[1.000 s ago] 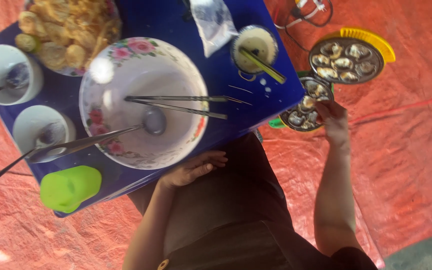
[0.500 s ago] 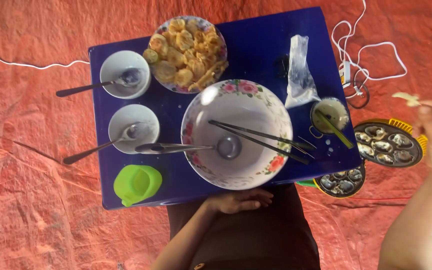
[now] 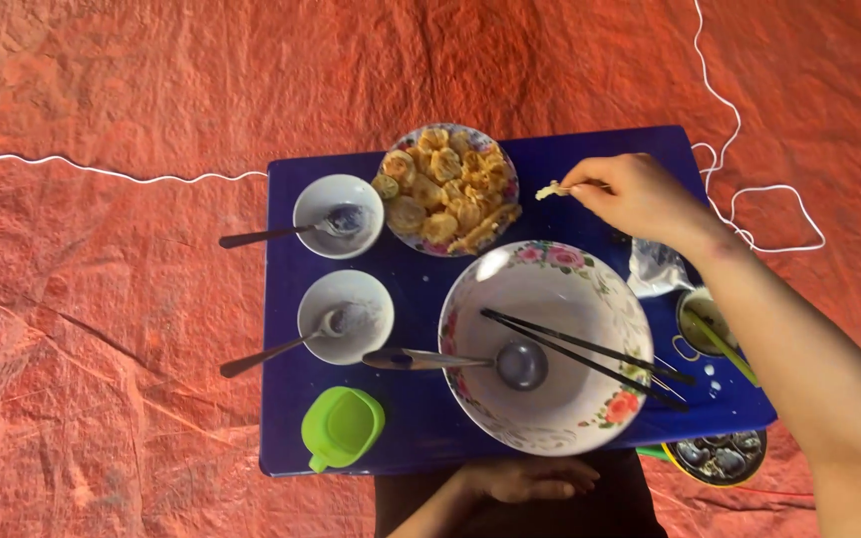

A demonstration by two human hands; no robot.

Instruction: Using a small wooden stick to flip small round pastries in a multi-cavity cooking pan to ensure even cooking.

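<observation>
The right hand [image 3: 635, 195] is pinching a small pale food piece [image 3: 550, 188] in its grip, just beside the plate of fried pieces [image 3: 447, 189] on the blue desk [image 3: 411, 418]. The left hand [image 3: 530, 478] is resting loosely open, grasping nothing, well apart from that plate, at the desk's near edge below the flowered bowl [image 3: 550, 344].

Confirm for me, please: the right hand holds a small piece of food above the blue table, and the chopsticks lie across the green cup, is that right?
Not quite. In the head view the chopsticks lie across the large flowered bowl, not the green cup. The right hand does hold a small piece of food above the blue table.
</observation>
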